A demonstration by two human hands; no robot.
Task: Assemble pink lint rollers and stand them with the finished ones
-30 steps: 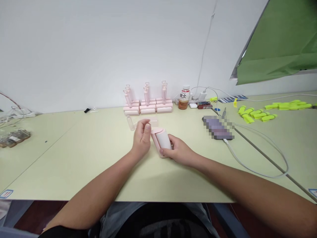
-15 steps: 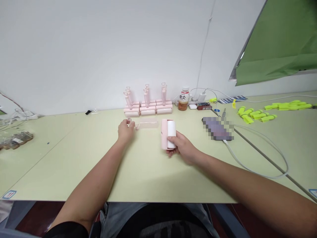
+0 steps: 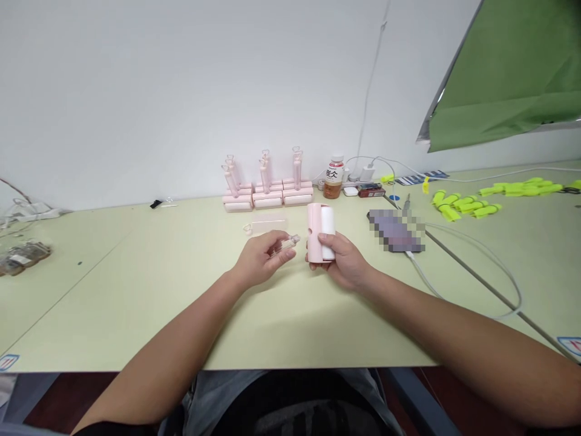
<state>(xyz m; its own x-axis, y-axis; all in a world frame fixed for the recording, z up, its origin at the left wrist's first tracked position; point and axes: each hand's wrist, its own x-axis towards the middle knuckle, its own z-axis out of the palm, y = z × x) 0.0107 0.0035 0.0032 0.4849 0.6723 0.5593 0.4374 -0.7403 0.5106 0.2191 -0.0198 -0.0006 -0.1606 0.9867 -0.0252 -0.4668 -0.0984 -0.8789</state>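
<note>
Left hand (image 3: 263, 261): half a second ago it reached to the clear parts lying at upper centre of the tabletop (image 3: 136, 290); now it is back at frame centre, fingers closed on a small clear handle piece (image 3: 287, 243), its tip pointing right toward the roller.
Clear cover (image 3: 267, 224): left lying on the tabletop just above the left hand, not touched.
Right hand (image 3: 341, 261): fingers grasp the pink lint roller (image 3: 320, 232) from below, holding it upright just right of centre; half a second ago it sat lower, near the tabletop, and it is now lifted toward the left hand.
Gap: handle tip and roller are just beside each other, not yet touching.
Meaning: judged from this, the handle has been fetched and the two parts are lined up to be joined.
Behind: finished pink rollers (image 3: 267, 195) stand in a row by the wall, a bottle (image 3: 334, 177) to their right.
</note>
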